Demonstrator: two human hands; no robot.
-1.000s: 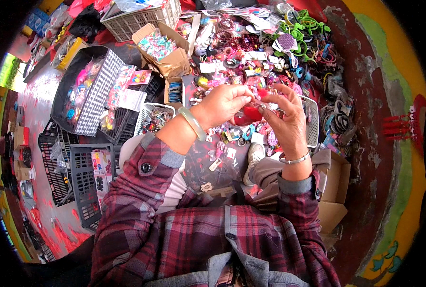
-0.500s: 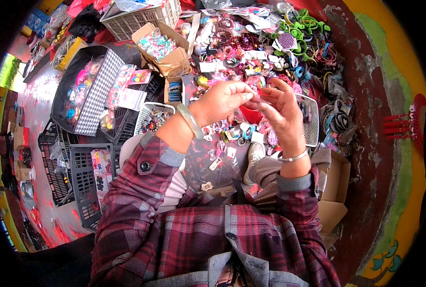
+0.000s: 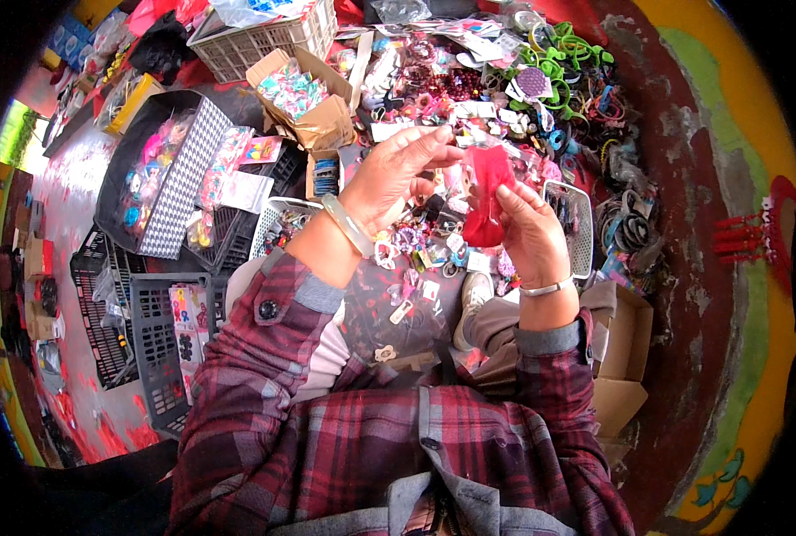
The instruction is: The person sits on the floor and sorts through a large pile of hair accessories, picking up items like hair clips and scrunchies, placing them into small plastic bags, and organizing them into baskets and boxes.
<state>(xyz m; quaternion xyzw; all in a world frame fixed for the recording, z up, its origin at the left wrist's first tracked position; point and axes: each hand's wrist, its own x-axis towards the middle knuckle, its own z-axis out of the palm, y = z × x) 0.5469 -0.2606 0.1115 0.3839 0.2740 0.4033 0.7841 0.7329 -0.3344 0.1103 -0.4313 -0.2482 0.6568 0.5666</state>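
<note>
red packet (image 3: 484, 213): bright, kinda glossy, flat, longish; up over the trinket pile (image 3: 452, 85), pinched at its side by right hand (image 3: 537, 236); left hand (image 3: 387, 179) loosely curled nearby, can't tell if gripping

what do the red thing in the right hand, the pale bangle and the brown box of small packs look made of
Red thing in the right hand: perhaps thin, glossy plastic film, judging by its sheen; fabric under film is possible.
Pale bangle: smooth, polished; its milky gloss fits stone, glass or plastic.
Brown box: likely cardboard, matte, with bent flaps.
</note>
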